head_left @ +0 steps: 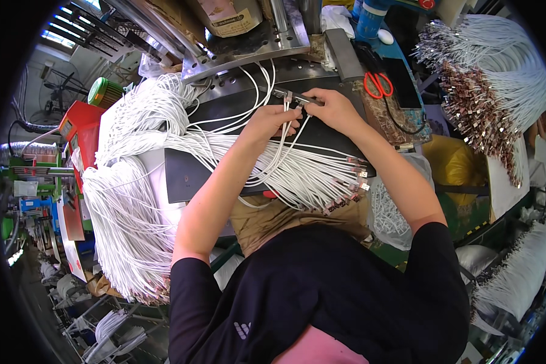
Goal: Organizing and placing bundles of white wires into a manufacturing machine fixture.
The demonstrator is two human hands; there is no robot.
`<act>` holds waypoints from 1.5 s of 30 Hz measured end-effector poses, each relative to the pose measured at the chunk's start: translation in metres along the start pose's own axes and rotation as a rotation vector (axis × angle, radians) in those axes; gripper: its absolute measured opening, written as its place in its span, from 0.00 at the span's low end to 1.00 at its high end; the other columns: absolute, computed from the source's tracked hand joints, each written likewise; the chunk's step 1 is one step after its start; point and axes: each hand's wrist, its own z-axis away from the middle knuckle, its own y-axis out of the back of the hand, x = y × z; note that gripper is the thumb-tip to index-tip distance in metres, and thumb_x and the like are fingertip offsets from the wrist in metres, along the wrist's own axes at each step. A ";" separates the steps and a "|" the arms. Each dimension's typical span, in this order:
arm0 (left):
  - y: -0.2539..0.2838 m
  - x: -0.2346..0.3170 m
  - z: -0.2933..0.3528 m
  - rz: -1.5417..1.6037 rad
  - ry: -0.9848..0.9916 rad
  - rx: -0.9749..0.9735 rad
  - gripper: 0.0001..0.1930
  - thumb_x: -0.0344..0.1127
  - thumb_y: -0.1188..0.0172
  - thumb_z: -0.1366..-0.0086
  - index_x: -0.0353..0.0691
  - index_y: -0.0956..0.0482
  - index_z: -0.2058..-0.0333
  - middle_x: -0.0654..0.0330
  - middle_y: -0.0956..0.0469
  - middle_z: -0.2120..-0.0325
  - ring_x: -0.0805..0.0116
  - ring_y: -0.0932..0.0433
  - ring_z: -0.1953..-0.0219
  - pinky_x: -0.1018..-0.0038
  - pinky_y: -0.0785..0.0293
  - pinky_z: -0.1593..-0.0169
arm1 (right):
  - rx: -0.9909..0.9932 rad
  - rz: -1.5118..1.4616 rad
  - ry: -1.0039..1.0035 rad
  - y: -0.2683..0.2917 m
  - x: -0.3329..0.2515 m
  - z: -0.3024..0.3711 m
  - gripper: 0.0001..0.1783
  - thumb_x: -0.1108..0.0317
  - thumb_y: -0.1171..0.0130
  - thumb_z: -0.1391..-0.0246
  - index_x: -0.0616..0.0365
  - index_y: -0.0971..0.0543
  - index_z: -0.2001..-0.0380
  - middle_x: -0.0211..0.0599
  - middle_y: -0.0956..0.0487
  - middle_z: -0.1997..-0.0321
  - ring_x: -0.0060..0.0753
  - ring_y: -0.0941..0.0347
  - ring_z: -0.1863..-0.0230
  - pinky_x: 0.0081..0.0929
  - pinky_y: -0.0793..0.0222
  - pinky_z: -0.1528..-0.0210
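Observation:
At the far side of the black work mat [179, 173], both my hands work close together. My left hand [272, 124] is closed around white cables [283, 138] near their connector ends, with fingers curled. My right hand [333, 110] pinches a white cable's end beside it, thumb and forefinger together; the fingers hide part of the connector. Just beyond the fingertips sits a dark metal fixture [294, 96]. Between my forearms, a bundle of white cables [297, 176] fans across the mat toward my lap, its metal-tipped connectors [355, 182] at the right.
Thick heaps of white cables [127, 224] hang over the left side. A metal machine base [249, 51] stands at the back. Red-handled scissors [378, 85] lie right of the mat. A clear bag [391, 212] of white bits hangs below; more bundled cables [485, 79] lie far right.

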 end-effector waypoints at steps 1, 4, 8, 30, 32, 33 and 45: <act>-0.002 0.001 0.001 0.030 -0.008 0.021 0.10 0.37 0.38 0.35 0.36 0.18 0.62 0.69 0.25 0.77 0.79 0.28 0.76 0.82 0.33 0.69 | -0.001 -0.009 0.040 -0.001 0.001 0.000 0.18 0.61 0.35 0.48 0.63 0.18 0.57 0.35 0.18 0.67 0.21 0.25 0.68 0.22 0.31 0.63; 0.014 -0.002 -0.006 0.123 -0.011 0.020 0.11 0.37 0.38 0.35 0.34 0.17 0.62 0.68 0.25 0.77 0.79 0.29 0.77 0.82 0.33 0.70 | 0.001 -0.043 0.015 0.009 -0.004 0.003 0.18 0.61 0.33 0.47 0.63 0.18 0.57 0.33 0.18 0.67 0.18 0.26 0.67 0.20 0.32 0.63; 0.029 -0.003 -0.008 0.096 0.037 -0.007 0.12 0.37 0.37 0.35 0.32 0.17 0.61 0.68 0.25 0.78 0.79 0.31 0.78 0.81 0.35 0.72 | -0.022 -0.083 -0.108 0.016 -0.011 0.006 0.21 0.59 0.30 0.49 0.63 0.19 0.57 0.33 0.18 0.65 0.18 0.25 0.66 0.20 0.32 0.62; 0.012 0.006 -0.006 -0.109 -0.012 0.064 0.15 0.43 0.39 0.33 0.34 0.17 0.62 0.67 0.22 0.76 0.76 0.23 0.75 0.82 0.26 0.68 | -0.083 0.020 -0.061 0.022 -0.005 0.008 0.23 0.58 0.29 0.50 0.65 0.19 0.56 0.32 0.18 0.67 0.20 0.26 0.66 0.20 0.31 0.61; 0.022 -0.001 -0.010 -0.109 -0.032 0.054 0.14 0.42 0.39 0.34 0.35 0.17 0.65 0.68 0.23 0.78 0.77 0.25 0.77 0.82 0.30 0.71 | -0.044 0.030 -0.037 0.022 -0.004 0.008 0.25 0.55 0.28 0.52 0.64 0.18 0.57 0.33 0.18 0.69 0.22 0.25 0.67 0.22 0.31 0.62; 0.027 -0.003 -0.010 -0.109 -0.041 0.050 0.14 0.42 0.38 0.35 0.35 0.18 0.67 0.68 0.24 0.79 0.78 0.26 0.79 0.83 0.31 0.73 | -0.003 0.037 -0.013 0.021 -0.004 0.009 0.28 0.51 0.28 0.54 0.63 0.18 0.58 0.34 0.19 0.70 0.24 0.25 0.69 0.24 0.31 0.63; 0.031 -0.011 -0.002 -0.200 -0.085 -0.003 0.11 0.39 0.39 0.36 0.37 0.19 0.71 0.68 0.25 0.81 0.80 0.29 0.81 0.82 0.36 0.76 | -0.164 0.074 -0.014 0.025 -0.018 0.017 0.24 0.54 0.29 0.51 0.61 0.18 0.57 0.30 0.19 0.72 0.21 0.26 0.70 0.23 0.32 0.63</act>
